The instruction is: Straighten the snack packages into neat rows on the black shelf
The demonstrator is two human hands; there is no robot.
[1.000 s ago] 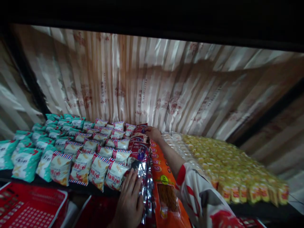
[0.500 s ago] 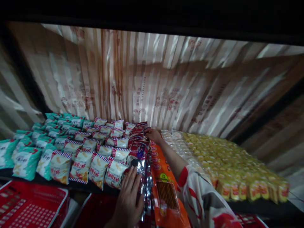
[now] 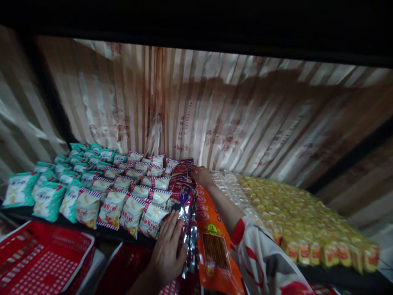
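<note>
A row of dark red snack packets (image 3: 183,190) lies overlapping from the back of the shelf to its front. My left hand (image 3: 168,246) rests at the front of this row, fingers stretched out flat against the shiny packets. Further back, my right hand (image 3: 201,176) has its fingers bent around the right edge of a dark red packet; the fingertips are partly hidden. Under my right forearm lie orange packets (image 3: 211,227), the front one with a clear window showing brown sticks.
White snack bags (image 3: 133,209) with striped tops and teal bags (image 3: 49,200) stand in rows on the left. Clear-wrapped pale packs (image 3: 227,186) and yellow packs (image 3: 288,213) fill the right. Red plastic baskets (image 3: 58,246) sit below the shelf edge. A dark beam (image 3: 196,24) crosses overhead.
The view has shifted slightly, so the shelf goods appear a little further right. Both hands stay at the same dark red packets, with almost no movement.
</note>
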